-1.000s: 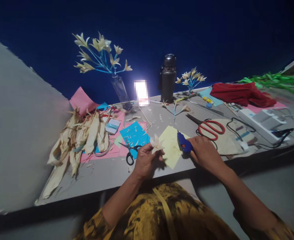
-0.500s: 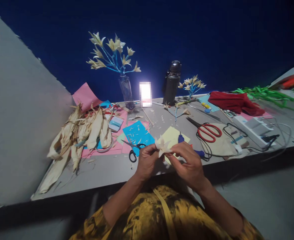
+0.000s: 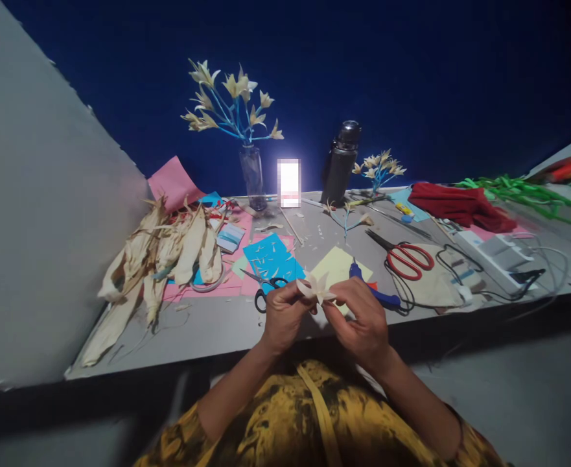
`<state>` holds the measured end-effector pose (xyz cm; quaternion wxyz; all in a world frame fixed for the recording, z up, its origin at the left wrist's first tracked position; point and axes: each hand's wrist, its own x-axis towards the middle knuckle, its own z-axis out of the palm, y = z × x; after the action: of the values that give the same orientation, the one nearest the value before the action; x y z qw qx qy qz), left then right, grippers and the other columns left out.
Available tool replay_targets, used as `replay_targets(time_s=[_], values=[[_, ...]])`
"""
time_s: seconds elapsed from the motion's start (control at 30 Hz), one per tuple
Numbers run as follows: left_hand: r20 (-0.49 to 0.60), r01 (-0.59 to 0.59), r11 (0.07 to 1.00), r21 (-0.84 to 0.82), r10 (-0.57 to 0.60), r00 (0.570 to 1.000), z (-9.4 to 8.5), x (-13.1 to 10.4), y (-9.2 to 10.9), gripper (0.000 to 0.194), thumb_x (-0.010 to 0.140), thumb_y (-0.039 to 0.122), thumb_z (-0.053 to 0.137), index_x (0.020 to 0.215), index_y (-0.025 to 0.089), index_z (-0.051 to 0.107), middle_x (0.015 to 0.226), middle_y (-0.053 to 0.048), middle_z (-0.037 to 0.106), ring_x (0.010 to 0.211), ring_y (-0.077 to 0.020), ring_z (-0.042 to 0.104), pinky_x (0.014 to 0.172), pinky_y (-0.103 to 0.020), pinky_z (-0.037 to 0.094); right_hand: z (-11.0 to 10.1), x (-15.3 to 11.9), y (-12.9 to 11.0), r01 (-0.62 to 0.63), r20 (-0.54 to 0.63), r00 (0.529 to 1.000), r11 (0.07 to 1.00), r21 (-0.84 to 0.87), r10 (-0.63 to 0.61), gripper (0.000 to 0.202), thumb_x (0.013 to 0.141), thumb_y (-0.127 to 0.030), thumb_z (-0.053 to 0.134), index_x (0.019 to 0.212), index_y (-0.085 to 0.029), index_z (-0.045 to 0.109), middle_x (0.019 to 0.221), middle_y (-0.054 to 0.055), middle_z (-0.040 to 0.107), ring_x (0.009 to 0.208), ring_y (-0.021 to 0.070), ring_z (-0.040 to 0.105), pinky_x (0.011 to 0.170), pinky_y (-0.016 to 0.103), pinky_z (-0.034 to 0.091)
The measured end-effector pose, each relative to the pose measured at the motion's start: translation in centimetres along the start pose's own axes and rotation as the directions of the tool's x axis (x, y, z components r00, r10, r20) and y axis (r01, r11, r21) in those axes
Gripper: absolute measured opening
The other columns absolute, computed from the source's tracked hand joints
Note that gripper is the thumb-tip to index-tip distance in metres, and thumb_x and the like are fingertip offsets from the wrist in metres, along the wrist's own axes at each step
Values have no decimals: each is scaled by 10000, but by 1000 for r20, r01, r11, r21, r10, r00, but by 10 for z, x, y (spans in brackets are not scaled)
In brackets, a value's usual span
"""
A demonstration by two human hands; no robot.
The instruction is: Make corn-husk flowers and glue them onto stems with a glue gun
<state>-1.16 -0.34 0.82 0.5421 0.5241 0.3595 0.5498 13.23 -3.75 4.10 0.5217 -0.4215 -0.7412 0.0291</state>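
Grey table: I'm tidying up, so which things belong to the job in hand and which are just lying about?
Likely the job:
white pointed-petalled flower, pinched by left hand and right hand
blue plastic glue gun
black-handled metal scissors
cream dried husks

Likely just lying about:
dark metal flask
crumpled red cloth

No legible text anywhere.
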Motion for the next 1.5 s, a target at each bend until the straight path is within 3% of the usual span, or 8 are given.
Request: replay_targets(time_s=[0.43, 0.67, 1.07, 1.37, 1.5], values=[[29, -55, 988, 144, 52, 998, -3, 1, -10, 337, 815, 387, 702, 569, 158, 670, 613, -13, 634, 608, -138, 568, 601, -237, 457, -1, -9, 7, -13, -63, 998, 999, 43, 16, 127, 860, -80, 628, 907, -197, 618, 773, 43, 649, 724, 187, 570, 660, 327, 446], [87, 17, 996, 88, -24, 996, -4, 6, -3, 261, 729, 402, 775, 632, 163, 738, 630, -31, 675, 590, -153, 573, 571, -249, 454, -5, -11, 13, 1, -26, 1000, 999, 37, 0, 105, 884, -105, 623, 900, -210, 620, 773, 52, 672, 734, 202, 605, 668, 357, 466], [237, -23, 998, 53, 10, 972, -9, 11, 6, 251, 733, 353, 785, 577, 164, 726, 648, -57, 701, 632, -164, 623, 611, -249, 476, -9, -6, 12, -10, -16, 1000, 986, 165, 13, 121, 872, -87, 660, 840, -201, 634, 753, 40, 675, 724, 179, 605, 670, 334, 469], [123, 130, 991, 12, -131, 984, -7, 5, -4, 275, 800, 387, 726, 668, 145, 726, 544, -11, 631, 525, -120, 548, 577, -242, 436, -7, -6, 15, -242, 43, 970, 939, 246, 239, 66, 871, -143, 661, 852, -203, 680, 791, 28, 688, 718, 160, 618, 656, 291, 498], [128, 161, 987, 6, -160, 979, -8, 5, -5, 263, 757, 378, 764, 660, 139, 713, 557, -8, 623, 543, -122, 542, 599, -249, 438, -7, -11, 18, -434, 60, 898, 858, 275, 435, 66, 859, -189, 651, 817, -195, 702, 768, 23, 703, 683, 156, 624, 621, 270, 491]])
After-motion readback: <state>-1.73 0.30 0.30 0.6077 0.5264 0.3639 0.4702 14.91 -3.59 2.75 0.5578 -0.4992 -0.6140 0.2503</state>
